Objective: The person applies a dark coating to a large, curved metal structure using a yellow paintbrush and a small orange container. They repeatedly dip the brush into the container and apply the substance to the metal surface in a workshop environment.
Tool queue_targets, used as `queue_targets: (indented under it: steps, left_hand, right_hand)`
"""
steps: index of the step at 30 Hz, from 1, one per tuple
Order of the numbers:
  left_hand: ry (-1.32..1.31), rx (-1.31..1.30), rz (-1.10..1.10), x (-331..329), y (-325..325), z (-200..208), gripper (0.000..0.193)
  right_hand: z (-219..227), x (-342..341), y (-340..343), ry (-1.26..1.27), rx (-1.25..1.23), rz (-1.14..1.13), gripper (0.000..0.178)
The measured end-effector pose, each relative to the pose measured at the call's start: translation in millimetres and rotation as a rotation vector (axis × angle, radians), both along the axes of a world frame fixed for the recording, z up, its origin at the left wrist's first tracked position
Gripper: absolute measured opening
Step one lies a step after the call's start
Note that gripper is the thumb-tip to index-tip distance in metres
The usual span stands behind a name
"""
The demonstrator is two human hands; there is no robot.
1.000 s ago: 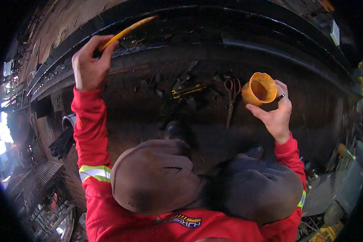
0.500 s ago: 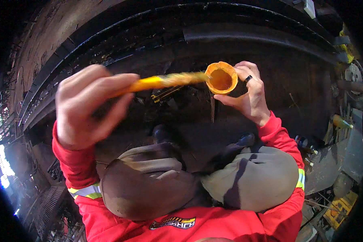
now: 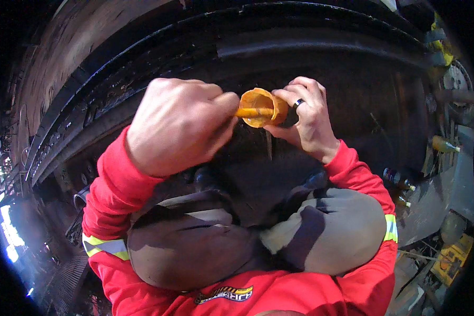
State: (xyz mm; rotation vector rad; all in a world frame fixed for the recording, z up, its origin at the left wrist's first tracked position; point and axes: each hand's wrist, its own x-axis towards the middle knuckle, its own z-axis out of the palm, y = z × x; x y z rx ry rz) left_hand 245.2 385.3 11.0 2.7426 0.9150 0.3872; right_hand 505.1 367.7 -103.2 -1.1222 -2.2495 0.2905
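One stick (image 3: 258, 112), yellow and slender: long axis nearly level across the view, running left to right; near end hidden in the left fist, far end pointing right, inside the mouth of the cup. One cup (image 3: 281, 109), orange-yellow, rim uneven: held in mid-air ahead of the knees, tilted, mouth facing left and up toward the camera, base end to the right and partly hidden by fingers; its long axis lies roughly in line with the stick. Whether the stick touches the inner wall cannot be told. One left hand (image 3: 181, 126), back uppermost: grip closed in a fist around the stick, knuckles just beside the rim. One right hand (image 3: 309, 116): grip set to the cup's width, thumb below and fingers above, holding the outer wall; one dark ring (image 3: 298, 103) on a finger. Two sleeves (image 3: 124, 181), red, each with a pale reflective band (image 3: 390, 227). Two knees (image 3: 189, 245), in grey-brown trousers, bent, below the hands. One thin strip (image 3: 269, 146), upper part hidden behind the cup. One long dark beam (image 3: 321, 46), beyond the hands. Right side: one bottle (image 3: 444, 144), lying tilted, amber; one yellow object (image 3: 452, 259), kind unclear, lower down.
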Motion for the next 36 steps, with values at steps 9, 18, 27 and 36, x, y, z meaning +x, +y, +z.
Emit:
queue_targets:
  steps: [9,18,27,36]
  left_hand:
    - [-0.211,-0.682,0.344,-21,-2,-28,0.020]
    - [-0.578,-1.280,0.727,-35,-28,-63,0.025]
    - [-1.024,-1.472,0.651,-58,-40,-82,0.019]
    - [-0.658,-0.677,0.566,-62,-36,-47,0.025]
  right_hand:
    - [-1,0,-1,-0.044,-0.030,-0.051,0.061]
    - [-2,-4,-1,-0.099,0.000,-0.163,0.061]
    - [-1,1,0,-0.065,-0.013,-0.175,0.062]
    - [8,-4,3,0.177,-0.127,-0.029,0.058]
